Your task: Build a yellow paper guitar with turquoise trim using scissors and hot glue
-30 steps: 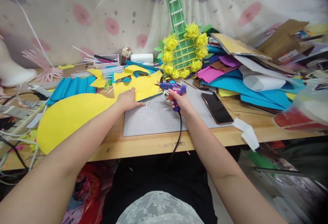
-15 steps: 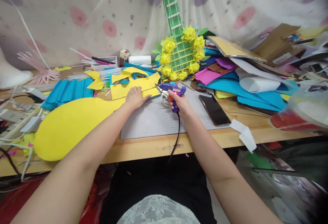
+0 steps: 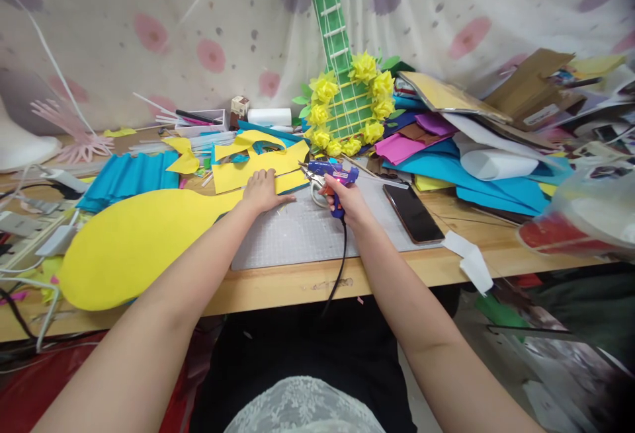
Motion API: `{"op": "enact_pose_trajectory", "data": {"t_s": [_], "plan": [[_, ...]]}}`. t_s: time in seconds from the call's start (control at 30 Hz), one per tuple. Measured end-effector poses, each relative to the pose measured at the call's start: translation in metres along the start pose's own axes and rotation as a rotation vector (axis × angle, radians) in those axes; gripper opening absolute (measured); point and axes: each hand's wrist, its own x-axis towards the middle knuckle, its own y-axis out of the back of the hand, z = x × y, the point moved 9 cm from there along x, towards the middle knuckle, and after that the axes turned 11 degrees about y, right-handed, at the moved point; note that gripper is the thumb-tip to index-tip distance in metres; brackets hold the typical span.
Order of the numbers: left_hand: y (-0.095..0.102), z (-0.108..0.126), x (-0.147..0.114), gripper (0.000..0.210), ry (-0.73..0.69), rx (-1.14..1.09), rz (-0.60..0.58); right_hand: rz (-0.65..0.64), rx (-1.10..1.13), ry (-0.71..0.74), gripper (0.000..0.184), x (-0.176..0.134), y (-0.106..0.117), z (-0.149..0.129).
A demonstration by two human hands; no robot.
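Note:
My right hand [image 3: 346,199] is wrapped round a blue hot glue gun [image 3: 331,170], whose black cord hangs over the table's front edge. The gun's nozzle points left, close to a pair of scissors [image 3: 313,185]. My left hand [image 3: 261,193] lies flat with its fingers spread on a yellow guitar-shaped piece [image 3: 141,244], pressing its narrow neck. Behind that neck are yellow offcuts [image 3: 231,178], which my left fingertips also touch. Beneath the hands spreads a grey cutting mat [image 3: 278,241].
A green paper guitar [image 3: 338,49] ringed with yellow flowers leans at the back. Right of the mat's middle lies a phone [image 3: 413,213]. Coloured sheets [image 3: 496,188] are piled at right, near a plastic tub [image 3: 570,221]. Pleated blue paper [image 3: 131,182] and a power strip [image 3: 30,241] are at left.
My left hand's thumb has shifted slightly along the neck, and the yellow guitar-shaped piece has slid slightly left. The glue gun stays in my right hand, nearly still.

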Motion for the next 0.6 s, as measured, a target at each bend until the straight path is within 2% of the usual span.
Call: {"op": "enact_pose_trajectory", "data": {"t_s": [0.07,0.1,0.2,0.27,0.33,0.43,0.47,0.6], "plan": [[0.006,-0.003,0.005,0.094,0.019,-0.109,-0.023,0.008,-0.001,0.005,0.039,0.001,0.002,-0.001],[0.012,-0.008,0.009,0.087,0.043,-0.192,-0.022,0.018,0.000,0.009,0.038,0.001,0.003,-0.001],[0.042,-0.032,0.021,0.060,0.130,-0.451,0.063,0.045,-0.004,0.020,0.037,0.002,0.007,-0.003],[0.059,-0.049,0.023,0.057,0.149,-0.483,0.104,0.049,-0.016,0.029,0.037,0.002,0.008,-0.004],[0.060,-0.060,0.019,0.064,0.140,-0.401,-0.015,0.060,-0.029,0.042,0.036,0.002,0.010,-0.005],[0.042,-0.070,-0.002,0.083,0.090,-0.204,-0.305,0.100,-0.065,0.055,0.033,0.003,0.014,-0.004],[0.037,-0.072,-0.010,0.088,0.068,-0.134,-0.359,0.108,-0.084,0.053,0.033,0.003,0.015,-0.003],[0.030,-0.078,-0.030,0.094,-0.002,0.156,-0.384,0.121,-0.145,0.040,0.032,0.003,0.016,0.001]]}}
